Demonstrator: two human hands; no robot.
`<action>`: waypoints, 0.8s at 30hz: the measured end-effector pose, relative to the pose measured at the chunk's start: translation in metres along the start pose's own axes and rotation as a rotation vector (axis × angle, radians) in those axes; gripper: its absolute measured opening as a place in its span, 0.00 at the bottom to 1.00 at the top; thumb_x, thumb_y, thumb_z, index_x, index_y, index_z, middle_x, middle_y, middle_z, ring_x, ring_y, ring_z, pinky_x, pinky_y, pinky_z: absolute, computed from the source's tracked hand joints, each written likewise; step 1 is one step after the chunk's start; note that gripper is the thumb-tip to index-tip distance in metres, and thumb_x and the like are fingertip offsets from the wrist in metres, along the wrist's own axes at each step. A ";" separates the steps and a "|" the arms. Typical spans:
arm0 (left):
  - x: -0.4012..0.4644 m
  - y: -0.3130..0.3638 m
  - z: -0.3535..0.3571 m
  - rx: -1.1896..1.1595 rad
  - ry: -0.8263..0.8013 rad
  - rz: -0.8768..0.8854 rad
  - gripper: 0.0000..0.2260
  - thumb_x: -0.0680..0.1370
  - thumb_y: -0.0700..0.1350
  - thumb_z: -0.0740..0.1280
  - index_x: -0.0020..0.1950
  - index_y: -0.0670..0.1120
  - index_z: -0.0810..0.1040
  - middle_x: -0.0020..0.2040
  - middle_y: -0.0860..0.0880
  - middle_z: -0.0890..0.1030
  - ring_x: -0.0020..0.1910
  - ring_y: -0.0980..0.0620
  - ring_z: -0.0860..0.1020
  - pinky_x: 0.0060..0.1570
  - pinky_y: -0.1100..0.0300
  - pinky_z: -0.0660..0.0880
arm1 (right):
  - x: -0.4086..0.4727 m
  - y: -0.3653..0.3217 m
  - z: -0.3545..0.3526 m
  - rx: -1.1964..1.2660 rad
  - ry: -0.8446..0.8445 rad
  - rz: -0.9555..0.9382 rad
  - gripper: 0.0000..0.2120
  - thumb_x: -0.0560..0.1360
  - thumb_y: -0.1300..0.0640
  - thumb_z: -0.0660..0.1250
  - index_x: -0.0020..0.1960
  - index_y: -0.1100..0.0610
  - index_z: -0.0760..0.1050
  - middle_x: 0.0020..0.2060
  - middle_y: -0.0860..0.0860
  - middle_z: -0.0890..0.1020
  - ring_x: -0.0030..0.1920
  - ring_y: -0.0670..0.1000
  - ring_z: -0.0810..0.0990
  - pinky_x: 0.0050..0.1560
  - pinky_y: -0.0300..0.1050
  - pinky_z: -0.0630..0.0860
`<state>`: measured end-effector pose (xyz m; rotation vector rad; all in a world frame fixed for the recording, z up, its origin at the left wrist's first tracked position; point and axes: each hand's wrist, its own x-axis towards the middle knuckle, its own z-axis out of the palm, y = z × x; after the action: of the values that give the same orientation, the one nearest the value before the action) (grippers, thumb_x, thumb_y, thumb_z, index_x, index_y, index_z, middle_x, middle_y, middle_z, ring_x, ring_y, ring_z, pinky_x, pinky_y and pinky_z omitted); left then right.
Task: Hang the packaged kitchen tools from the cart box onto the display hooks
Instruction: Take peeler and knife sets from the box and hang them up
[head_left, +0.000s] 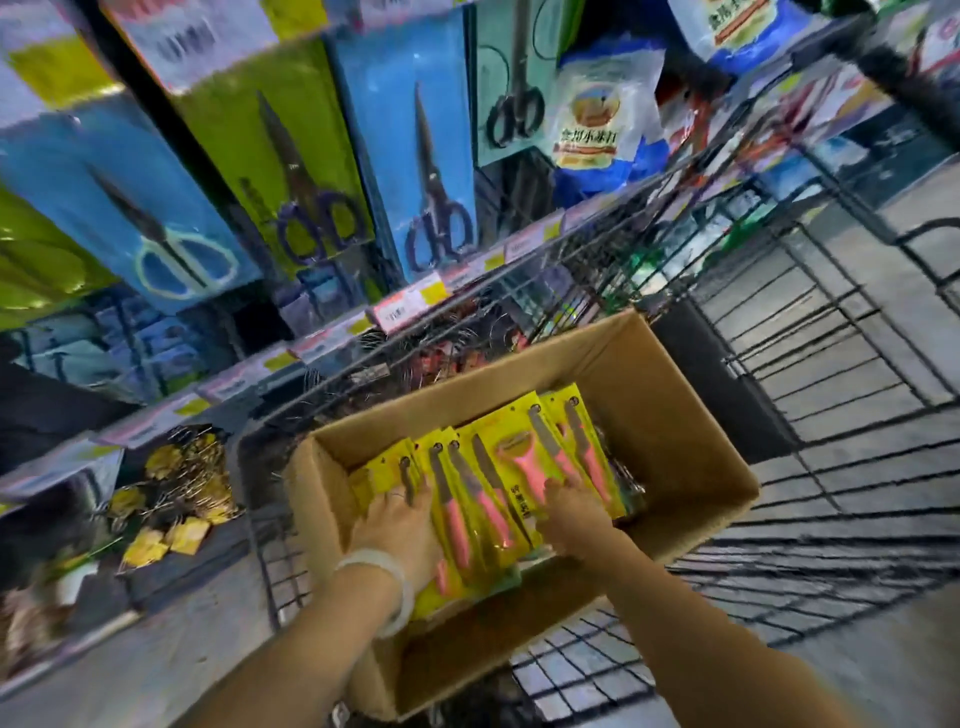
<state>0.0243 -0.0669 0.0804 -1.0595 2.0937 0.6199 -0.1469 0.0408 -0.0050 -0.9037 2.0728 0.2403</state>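
Both hands in cardboard box (670, 410): left hand (402, 525) and right hand (574, 512) on yellow packs (488, 499), grip indiscernible; scissors display (311, 171) at 11 o'clock.

the left hand (402, 525) and right hand (574, 512) cover the lower ends of the yellow packages (488, 483) in the cardboard box (691, 441); their fingertips are hidden, so any grip is perhaps unclear. shelf price tags (410, 304) are blurred beyond reading.

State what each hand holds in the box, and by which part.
Both hands, left hand and right hand, rest on the lower ends of the yellow tool packs; whether either has a grip cannot be told.
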 end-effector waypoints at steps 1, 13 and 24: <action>0.006 0.000 0.004 -0.016 -0.019 -0.015 0.32 0.79 0.51 0.61 0.78 0.50 0.46 0.76 0.43 0.53 0.73 0.41 0.57 0.69 0.48 0.62 | 0.009 0.005 0.004 0.007 -0.004 0.015 0.24 0.78 0.54 0.58 0.72 0.58 0.59 0.70 0.59 0.66 0.71 0.59 0.64 0.68 0.54 0.66; 0.059 -0.006 0.048 -0.217 -0.123 -0.125 0.32 0.79 0.50 0.63 0.78 0.49 0.48 0.78 0.44 0.49 0.77 0.41 0.47 0.74 0.50 0.54 | 0.087 0.028 0.011 -0.005 0.105 0.193 0.46 0.72 0.40 0.67 0.77 0.56 0.44 0.75 0.61 0.54 0.74 0.63 0.56 0.72 0.57 0.60; 0.057 0.001 0.045 -0.307 -0.110 -0.099 0.31 0.78 0.51 0.64 0.77 0.49 0.53 0.76 0.45 0.56 0.75 0.45 0.57 0.71 0.53 0.61 | 0.080 0.019 -0.001 0.446 0.146 0.280 0.27 0.78 0.64 0.62 0.74 0.61 0.56 0.67 0.60 0.70 0.53 0.54 0.77 0.44 0.41 0.77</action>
<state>0.0161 -0.0643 0.0083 -1.2592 1.8774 0.9494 -0.1917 0.0122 -0.0683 -0.3703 2.2588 -0.1449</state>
